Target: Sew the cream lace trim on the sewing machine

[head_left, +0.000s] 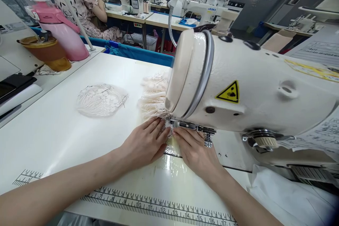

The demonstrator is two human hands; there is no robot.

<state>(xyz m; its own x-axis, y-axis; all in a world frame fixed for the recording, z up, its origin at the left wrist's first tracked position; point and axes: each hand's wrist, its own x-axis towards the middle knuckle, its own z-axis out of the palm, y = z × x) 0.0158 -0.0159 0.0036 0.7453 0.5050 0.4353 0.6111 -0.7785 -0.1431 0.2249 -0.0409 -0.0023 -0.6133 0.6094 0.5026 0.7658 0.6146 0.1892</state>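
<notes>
Gathered cream lace fabric [153, 100] lies on the sewing table, partly hidden behind the head of a white sewing machine [193, 74]. My left hand [148, 140] is to the left of the needle area, its fingers close together on the lace and its thumb against the near edge. Just right of the presser foot, my right hand [194, 148] has its fingertips pinched at the lace's near edge, partly covered by the machine's metal parts. The needle itself is hard to make out. A separate oval lace piece [102, 100] lies flat to the left.
A printed ruler [150, 206] runs along the table's front edge. At left stand a pink bottle [59, 31], a brown cup [50, 53] and a phone [14, 86]. White cloth [288, 194] lies at right. Beyond, a person [79, 7] sits near other sewing machines.
</notes>
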